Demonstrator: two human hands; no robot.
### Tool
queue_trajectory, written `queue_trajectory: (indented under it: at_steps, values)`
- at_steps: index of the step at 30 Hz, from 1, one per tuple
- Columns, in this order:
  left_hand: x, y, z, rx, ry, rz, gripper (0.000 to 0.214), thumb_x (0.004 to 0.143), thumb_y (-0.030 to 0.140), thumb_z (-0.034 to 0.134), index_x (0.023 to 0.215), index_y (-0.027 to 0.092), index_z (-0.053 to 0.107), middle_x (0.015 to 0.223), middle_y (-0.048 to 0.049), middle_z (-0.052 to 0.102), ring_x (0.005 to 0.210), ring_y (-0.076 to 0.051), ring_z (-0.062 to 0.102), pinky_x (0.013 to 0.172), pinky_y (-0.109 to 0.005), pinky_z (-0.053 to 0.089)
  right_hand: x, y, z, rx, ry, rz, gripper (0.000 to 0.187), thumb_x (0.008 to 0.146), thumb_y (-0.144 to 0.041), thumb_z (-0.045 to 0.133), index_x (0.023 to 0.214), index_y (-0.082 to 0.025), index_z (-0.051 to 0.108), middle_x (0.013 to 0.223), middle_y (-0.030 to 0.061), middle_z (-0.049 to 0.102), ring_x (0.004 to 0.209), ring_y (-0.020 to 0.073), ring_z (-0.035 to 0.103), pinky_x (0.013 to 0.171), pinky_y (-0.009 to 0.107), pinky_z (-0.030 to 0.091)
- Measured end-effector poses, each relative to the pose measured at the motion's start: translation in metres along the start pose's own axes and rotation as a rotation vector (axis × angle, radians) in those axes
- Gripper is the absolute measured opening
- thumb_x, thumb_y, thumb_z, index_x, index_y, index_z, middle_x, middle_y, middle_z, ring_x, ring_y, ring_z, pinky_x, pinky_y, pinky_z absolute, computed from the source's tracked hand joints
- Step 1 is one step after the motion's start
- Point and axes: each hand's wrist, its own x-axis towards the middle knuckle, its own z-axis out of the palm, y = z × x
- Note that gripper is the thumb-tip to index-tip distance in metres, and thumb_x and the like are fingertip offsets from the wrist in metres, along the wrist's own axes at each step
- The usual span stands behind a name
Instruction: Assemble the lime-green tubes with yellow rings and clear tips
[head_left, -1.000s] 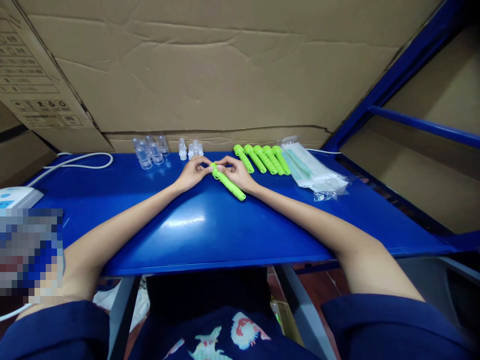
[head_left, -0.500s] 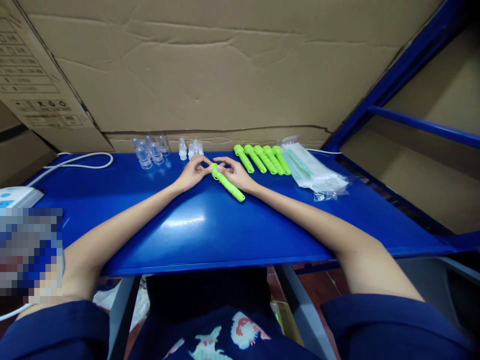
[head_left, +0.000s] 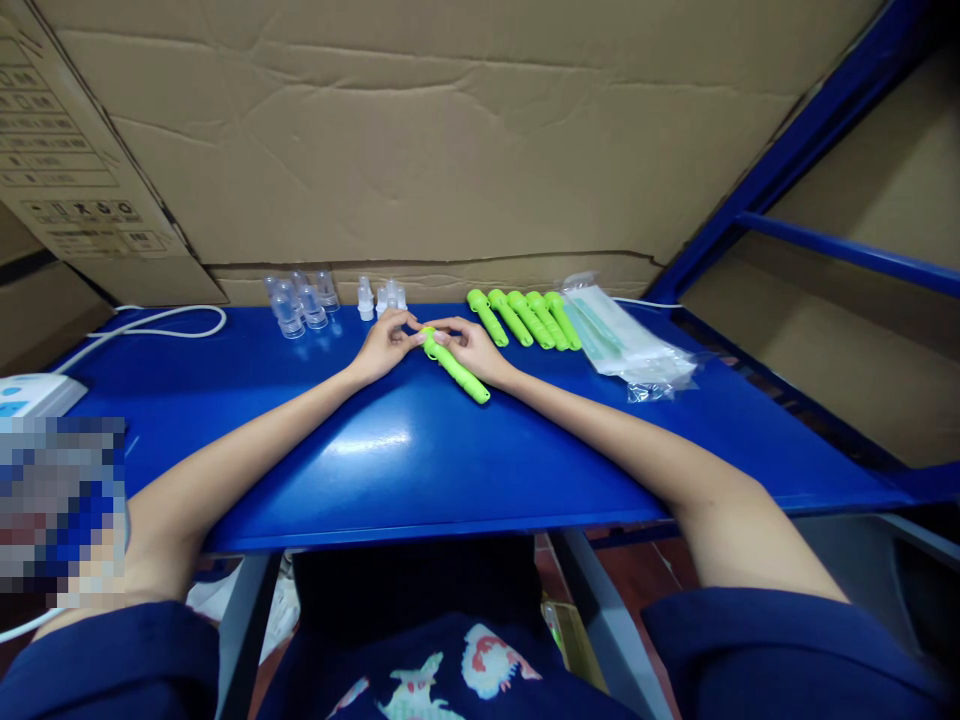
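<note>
A lime-green pen-shaped plastic tube (head_left: 459, 369) lies slanted on the blue table (head_left: 420, 450). My left hand (head_left: 384, 346) pinches its far end with fingertips closed. My right hand (head_left: 474, 346) rests over the tube's upper part, fingers curled round it and touching the same end. Both forearms lie stretched out on the table.
Several more green tubes (head_left: 525, 318) lie in a row behind my right hand, beside clear plastic bags (head_left: 626, 340). Clear caps (head_left: 300, 300) and small white parts (head_left: 381, 296) stand at the back. A white cable (head_left: 161, 322) and a white device (head_left: 34, 392) sit left; cardboard (head_left: 450, 150) rises behind.
My right fingers shifted slightly at the tube's far end; the tube and both arms stay in place.
</note>
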Motion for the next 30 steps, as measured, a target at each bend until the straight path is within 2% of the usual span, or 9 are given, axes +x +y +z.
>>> queue_trajectory:
  at_steps: [7, 12, 16, 20, 25, 30]
  values:
    - [-0.001, 0.003, 0.001, 0.006, 0.035, -0.010, 0.018, 0.081, 0.030, 0.074, 0.087, 0.015, 0.068, 0.111, -0.0074, 0.058, 0.083, -0.012, 0.063, 0.078, -0.031, 0.058, 0.000, -0.001, 0.002, 0.028, 0.025, 0.030, 0.044, 0.089, -0.054, 0.061, 0.110, -0.017, 0.072, 0.117, 0.0123, 0.071, 0.099, 0.0227, 0.069, 0.084, 0.037, 0.059]
    - [-0.004, 0.012, 0.001, 0.030, 0.039, 0.009, 0.019, 0.081, 0.033, 0.073, 0.086, 0.015, 0.067, 0.105, -0.0081, 0.067, 0.087, -0.016, 0.066, 0.081, -0.032, 0.057, -0.002, -0.008, 0.003, 0.105, 0.032, 0.060, 0.048, 0.086, -0.059, 0.065, 0.106, -0.016, 0.069, 0.105, 0.0100, 0.072, 0.088, 0.0202, 0.068, 0.076, 0.033, 0.060]
    - [-0.008, 0.022, 0.003, 0.044, 0.027, -0.063, 0.018, 0.083, 0.032, 0.070, 0.090, 0.015, 0.068, 0.105, -0.0093, 0.075, 0.085, -0.018, 0.071, 0.083, -0.034, 0.057, -0.002, -0.009, 0.003, 0.128, 0.048, 0.056, 0.048, 0.084, -0.061, 0.067, 0.102, -0.016, 0.068, 0.101, 0.0086, 0.072, 0.085, 0.0189, 0.067, 0.072, 0.031, 0.059]
    - [-0.011, 0.031, 0.007, 0.028, 0.044, -0.143, 0.012, 0.082, 0.025, 0.069, 0.087, 0.014, 0.068, 0.093, -0.0088, 0.078, 0.088, -0.020, 0.075, 0.083, -0.032, 0.058, -0.003, -0.009, 0.003, 0.111, 0.062, 0.060, 0.044, 0.084, -0.056, 0.067, 0.102, -0.016, 0.068, 0.097, 0.0079, 0.072, 0.083, 0.0182, 0.067, 0.069, 0.029, 0.057]
    - [-0.012, 0.038, 0.010, 0.060, 0.101, -0.173, 0.007, 0.081, 0.021, 0.071, 0.082, 0.014, 0.070, 0.092, -0.0080, 0.080, 0.084, -0.020, 0.076, 0.081, -0.032, 0.060, -0.004, -0.009, 0.003, 0.091, 0.058, 0.056, 0.035, 0.086, -0.048, 0.065, 0.101, -0.016, 0.068, 0.098, 0.0082, 0.072, 0.082, 0.0180, 0.067, 0.069, 0.029, 0.057]
    - [-0.013, 0.043, 0.012, 0.063, 0.140, -0.187, 0.007, 0.080, 0.021, 0.074, 0.081, 0.013, 0.073, 0.093, -0.0090, 0.080, 0.083, -0.021, 0.077, 0.081, -0.033, 0.062, -0.004, -0.009, 0.003, 0.075, 0.061, 0.056, 0.035, 0.087, -0.046, 0.063, 0.103, -0.015, 0.067, 0.100, 0.0089, 0.073, 0.084, 0.0185, 0.068, 0.069, 0.029, 0.057]
